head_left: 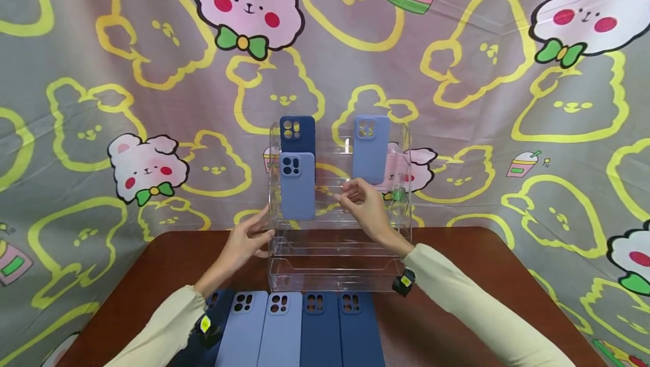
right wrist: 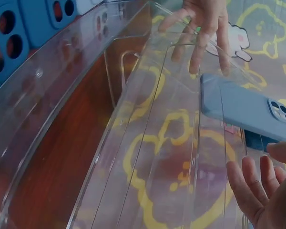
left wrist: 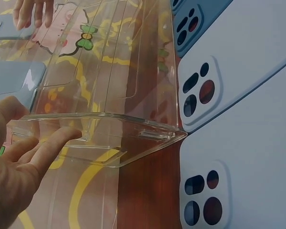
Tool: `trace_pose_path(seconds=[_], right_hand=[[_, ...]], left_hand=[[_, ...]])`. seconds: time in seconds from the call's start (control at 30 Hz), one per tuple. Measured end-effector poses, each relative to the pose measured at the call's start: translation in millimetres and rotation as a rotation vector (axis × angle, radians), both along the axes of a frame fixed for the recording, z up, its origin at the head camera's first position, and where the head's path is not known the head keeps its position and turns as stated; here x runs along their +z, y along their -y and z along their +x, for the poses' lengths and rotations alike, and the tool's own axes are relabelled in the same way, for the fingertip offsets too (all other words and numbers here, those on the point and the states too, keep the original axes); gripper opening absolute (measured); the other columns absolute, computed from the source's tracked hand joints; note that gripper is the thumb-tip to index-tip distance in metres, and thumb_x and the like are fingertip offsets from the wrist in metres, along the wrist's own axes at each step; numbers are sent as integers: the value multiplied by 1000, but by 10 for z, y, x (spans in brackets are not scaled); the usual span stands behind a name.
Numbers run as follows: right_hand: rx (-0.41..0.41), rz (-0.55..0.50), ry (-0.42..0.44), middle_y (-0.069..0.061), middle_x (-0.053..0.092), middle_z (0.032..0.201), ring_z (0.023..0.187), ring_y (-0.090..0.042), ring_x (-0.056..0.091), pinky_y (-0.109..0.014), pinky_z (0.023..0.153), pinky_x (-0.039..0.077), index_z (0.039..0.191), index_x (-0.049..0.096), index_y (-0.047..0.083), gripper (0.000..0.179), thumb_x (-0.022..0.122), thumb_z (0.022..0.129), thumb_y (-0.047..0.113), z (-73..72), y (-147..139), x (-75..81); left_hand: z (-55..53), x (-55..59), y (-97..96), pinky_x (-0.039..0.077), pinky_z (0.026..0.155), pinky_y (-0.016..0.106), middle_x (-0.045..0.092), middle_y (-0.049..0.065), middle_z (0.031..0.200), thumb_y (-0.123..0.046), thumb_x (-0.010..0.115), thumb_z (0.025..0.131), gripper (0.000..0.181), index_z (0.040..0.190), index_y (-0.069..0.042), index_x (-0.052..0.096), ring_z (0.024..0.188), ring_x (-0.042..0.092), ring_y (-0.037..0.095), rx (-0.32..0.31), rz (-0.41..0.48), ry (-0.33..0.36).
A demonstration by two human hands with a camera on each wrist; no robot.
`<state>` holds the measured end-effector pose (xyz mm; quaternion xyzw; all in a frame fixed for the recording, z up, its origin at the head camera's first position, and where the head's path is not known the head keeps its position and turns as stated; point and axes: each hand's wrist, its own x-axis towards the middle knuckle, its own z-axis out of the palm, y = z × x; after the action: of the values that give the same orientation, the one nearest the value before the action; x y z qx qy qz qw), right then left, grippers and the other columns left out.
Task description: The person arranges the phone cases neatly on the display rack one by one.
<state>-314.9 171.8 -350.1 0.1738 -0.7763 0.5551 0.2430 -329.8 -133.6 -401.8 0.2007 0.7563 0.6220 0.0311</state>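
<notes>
A clear tiered display stand stands on the table. My left hand touches its left side panel; in the left wrist view the fingers lie fairly straight along the outside. On the left of the stand, a light blue phone case stands in front of a dark blue phone case. Another light blue phone case leans upright at the upper right. My right hand is just below that one, in front of the stand, its fingers loosely bent with nothing between them.
In front of the stand, several phone cases lie side by side on the brown table, including a light blue case and a dark blue case. A patterned cloth hangs behind. Each wrist carries a small black camera.
</notes>
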Motion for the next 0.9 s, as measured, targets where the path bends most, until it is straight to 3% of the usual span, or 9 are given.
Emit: trace_pose_path(seconds=[0.13, 0.2, 0.37, 0.43, 0.63, 0.9], right_hand=[[17, 4, 23, -20, 72, 93, 81, -43, 71, -50, 70, 65, 110, 65, -2, 20, 77, 96, 7, 55, -94, -14], [28, 37, 30, -20, 72, 95, 82, -41, 71, -50, 70, 65, 112, 65, -2, 22, 76, 96, 8, 88, -133, -28], [34, 132, 80, -18, 71, 100, 84, -27, 73, -40, 65, 66, 117, 65, 0, 25, 76, 97, 11, 218, -220, -82], [42, 163, 107, -17, 69, 103, 87, -29, 73, -36, 64, 65, 119, 64, 2, 26, 76, 98, 13, 279, -258, -101], [48, 242, 164, -12, 69, 102, 86, -32, 74, -42, 62, 65, 120, 65, 6, 26, 76, 98, 14, 460, -362, -162], [-18, 277, 87, -12, 72, 90, 68, -11, 71, -40, 52, 62, 106, 69, 2, 15, 77, 96, 9, 638, -387, -364]], left_hand=[[-6, 4, -11, 66, 75, 45, 37, 39, 157, -3, 63, 104, 69, 165, -12, 32, 131, 55, 54, 1, 10, -4], [-6, -1, 1, 66, 76, 45, 36, 39, 158, -3, 63, 104, 70, 165, -12, 32, 132, 55, 54, 3, 10, -4], [2, -7, 16, 66, 76, 45, 33, 38, 160, -4, 63, 104, 70, 166, -13, 31, 133, 54, 53, -5, 7, 0], [1, -2, 9, 66, 77, 45, 33, 37, 161, -5, 63, 104, 70, 166, -14, 31, 134, 54, 52, -8, 6, -5], [-3, -3, 2, 66, 77, 46, 35, 39, 158, -4, 64, 103, 70, 165, -13, 32, 132, 53, 56, -10, 29, 2], [7, -18, -10, 66, 77, 45, 34, 38, 160, -3, 63, 104, 70, 165, -12, 31, 133, 53, 55, -8, 22, -5]])
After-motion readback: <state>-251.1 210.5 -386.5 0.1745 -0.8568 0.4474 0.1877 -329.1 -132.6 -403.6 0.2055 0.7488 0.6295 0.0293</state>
